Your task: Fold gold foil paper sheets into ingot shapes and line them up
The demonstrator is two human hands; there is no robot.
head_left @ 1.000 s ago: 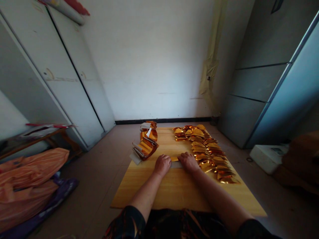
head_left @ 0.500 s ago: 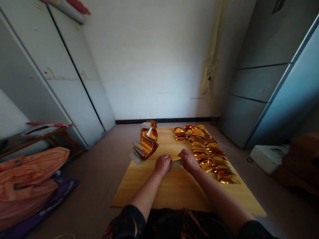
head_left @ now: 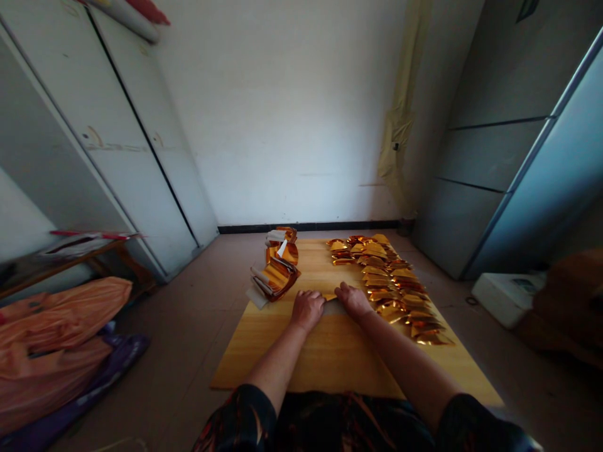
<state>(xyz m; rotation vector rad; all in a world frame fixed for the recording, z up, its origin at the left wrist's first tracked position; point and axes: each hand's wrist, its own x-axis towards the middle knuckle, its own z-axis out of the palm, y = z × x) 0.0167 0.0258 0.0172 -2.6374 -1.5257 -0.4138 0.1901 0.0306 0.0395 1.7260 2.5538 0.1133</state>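
My left hand (head_left: 306,309) and my right hand (head_left: 352,299) rest close together on a low wooden board (head_left: 330,358). Between them lies a small gold foil paper (head_left: 330,297) with a grey underside, and both hands have curled fingers pressed on it. Just left of my left hand stands a loose pile of unfolded gold foil sheets (head_left: 277,271). To the right of my right hand runs a long row of folded gold foil pieces (head_left: 391,289), from the board's far edge toward its near right side.
The board lies on a tiled floor (head_left: 188,326). White cupboards (head_left: 117,144) stand at the left, orange plastic bags (head_left: 51,339) lie on the floor at lower left, a grey refrigerator (head_left: 509,163) is at the right, and a white box (head_left: 506,298) sits beside it.
Both hands have shifted slightly away from me on the board, working the gold foil paper between them. The piles have not moved.
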